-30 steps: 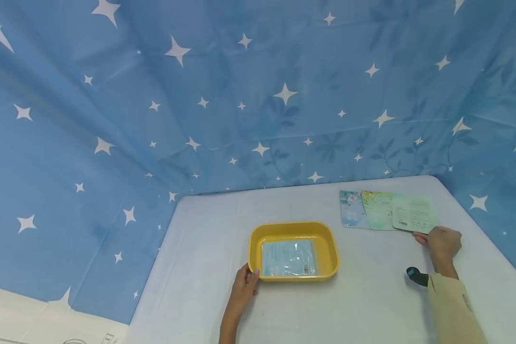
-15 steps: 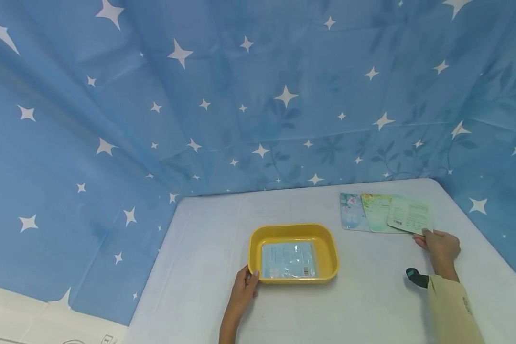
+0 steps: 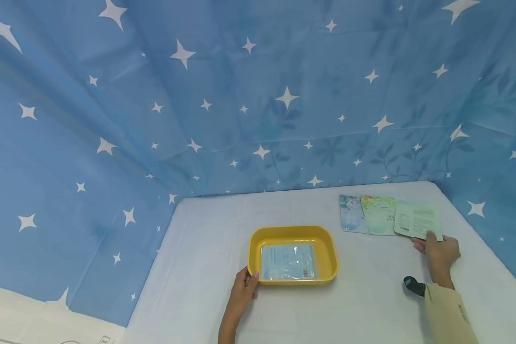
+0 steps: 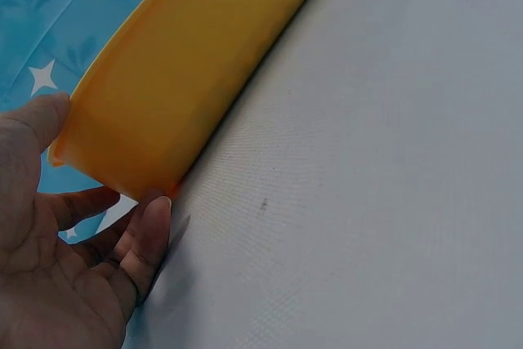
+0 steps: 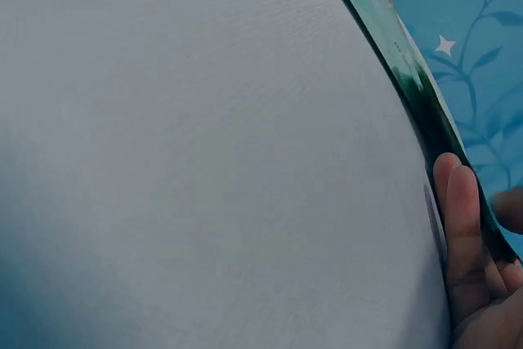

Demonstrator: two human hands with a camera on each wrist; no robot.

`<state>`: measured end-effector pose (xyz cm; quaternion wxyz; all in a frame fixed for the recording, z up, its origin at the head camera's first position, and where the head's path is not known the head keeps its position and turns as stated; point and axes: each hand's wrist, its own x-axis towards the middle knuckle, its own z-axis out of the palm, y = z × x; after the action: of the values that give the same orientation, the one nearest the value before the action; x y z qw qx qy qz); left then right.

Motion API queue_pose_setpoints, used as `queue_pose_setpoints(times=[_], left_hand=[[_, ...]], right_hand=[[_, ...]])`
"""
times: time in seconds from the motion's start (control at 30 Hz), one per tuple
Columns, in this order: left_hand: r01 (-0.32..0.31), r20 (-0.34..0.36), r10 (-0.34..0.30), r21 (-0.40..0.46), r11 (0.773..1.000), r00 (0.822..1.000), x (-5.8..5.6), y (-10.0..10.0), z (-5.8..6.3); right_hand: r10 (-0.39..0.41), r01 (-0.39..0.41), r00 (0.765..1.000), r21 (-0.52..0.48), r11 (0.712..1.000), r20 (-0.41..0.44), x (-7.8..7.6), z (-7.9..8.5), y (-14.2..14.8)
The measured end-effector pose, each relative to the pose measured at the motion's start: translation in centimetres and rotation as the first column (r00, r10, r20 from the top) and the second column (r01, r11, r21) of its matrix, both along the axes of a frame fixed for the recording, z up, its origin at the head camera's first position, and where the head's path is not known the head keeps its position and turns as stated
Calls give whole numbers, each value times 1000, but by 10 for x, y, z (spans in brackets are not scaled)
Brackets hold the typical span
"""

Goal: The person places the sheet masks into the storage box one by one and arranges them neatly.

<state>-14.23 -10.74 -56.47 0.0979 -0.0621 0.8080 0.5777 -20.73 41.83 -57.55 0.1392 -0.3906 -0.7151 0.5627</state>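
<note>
My left hand (image 3: 241, 292) grips the left front corner of a yellow plastic tray (image 3: 293, 230). In the left wrist view its thumb (image 4: 51, 116) is at the rim and the fingers lie against the lower side. Flat inside the tray is a light blue packet (image 3: 287, 261) with a barcode. My right hand (image 3: 442, 252) pinches the front right corner of a pale green packet (image 3: 418, 219), with printed text facing up. To its left a green packet with yellow flowers (image 3: 379, 215) partly overlaps a blue flowered packet (image 3: 353, 214).
A white-covered table (image 3: 198, 248) carries everything. Behind it and along the sides hangs a blue curtain (image 3: 223, 119) with white stars. A dark strap-like piece (image 3: 414, 286) sticks out at the right sleeve (image 3: 449, 313).
The pale green packet first slid a little left over the flowered green one, then back to the right. My right thumb now presses on its top. The left hand and tray stay put.
</note>
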Motion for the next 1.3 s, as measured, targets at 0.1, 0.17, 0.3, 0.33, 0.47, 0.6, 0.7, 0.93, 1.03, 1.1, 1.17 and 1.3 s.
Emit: queue_pose_setpoints(times=[0.1, 0.17, 0.3, 0.33, 0.47, 0.6, 0.7, 0.93, 1.03, 1.1, 1.17, 1.3], left_hand=[[7, -3, -7, 7, 1000, 1000, 0, -1, 0], [9, 1, -9, 8, 1000, 1000, 0, -1, 0], [13, -9, -13, 3, 1000, 1000, 0, -2, 0], [13, -11, -13, 0, 1000, 1000, 0, -2, 0], [18, -27, -18, -3, 1000, 999, 0, -2, -1], [17, -23, -17, -3, 1000, 1000, -1, -2, -2], [14, -12, -14, -5, 1000, 1000, -1, -2, -2], [16, -12, -17, -4, 1000, 1000, -1, -2, -1], [20, -22, -20, -2, 1000, 1000, -1, -2, -1], [17, -21, -17, -3, 1000, 1000, -1, -2, 0], [18, -22, -18, -1, 1000, 1000, -1, -2, -1], [16, -13, -16, 9, 1000, 1000, -1, -2, -1]], right_hand=[[8, -9, 1000, -70, 998, -6, 1, -1, 1], [11, -10, 1000, -53, 999, 17, 1, -1, 2], [-7, 1, 996, 75, 997, 84, 2, -4, 1], [-17, 9, 996, 95, 995, 87, 2, -5, 0], [-70, 65, 997, 120, 991, 35, 3, -10, -2], [-108, 105, 994, 129, 986, 17, 7, -13, -4], [-107, 109, 994, 116, 987, -26, 10, -13, -6], [-110, 81, 973, -146, 986, -201, 15, -7, -14], [-92, 53, 970, -170, 984, -226, 18, -5, -17], [-64, 23, 968, -168, 985, -242, 20, -4, -19], [-38, -3, 966, -160, 987, -256, 21, -4, -20], [20, -54, 960, -116, 992, -278, 25, -4, -26]])
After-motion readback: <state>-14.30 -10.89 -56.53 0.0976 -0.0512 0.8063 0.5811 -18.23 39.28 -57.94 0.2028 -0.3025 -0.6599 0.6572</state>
